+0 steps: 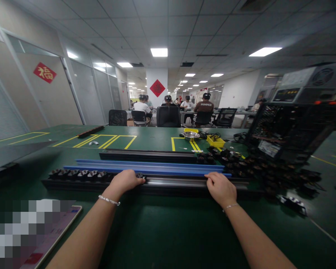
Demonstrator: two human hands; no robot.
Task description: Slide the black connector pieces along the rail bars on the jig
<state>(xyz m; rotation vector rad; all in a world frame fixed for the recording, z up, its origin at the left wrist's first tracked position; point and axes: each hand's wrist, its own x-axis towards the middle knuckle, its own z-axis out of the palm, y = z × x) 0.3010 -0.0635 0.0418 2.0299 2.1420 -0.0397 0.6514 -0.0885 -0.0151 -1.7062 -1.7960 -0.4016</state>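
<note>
A long black channel rail [173, 190] with a shiny metal inside lies across the table in front of me. Several small black socket-like modules [92, 174] sit in a row in its left part. My left hand [126, 182] is closed over the rail near its middle, fingers on one more black module [140, 175]. Farther right, my right hand [220, 187] is closed with its fingertips at the rail's far edge; its thumb side hides part of the grip. Just behind the rail lie blue strips [151, 166], close to both hands.
Another black rail [145, 155] lies farther back. To the right are a heap of black parts [249, 164], an open computer case [277, 130], a metal bowl [190, 135] and a yellow bin [215, 141]. A phone-like device [56, 231] lies front left. Several people sit beyond.
</note>
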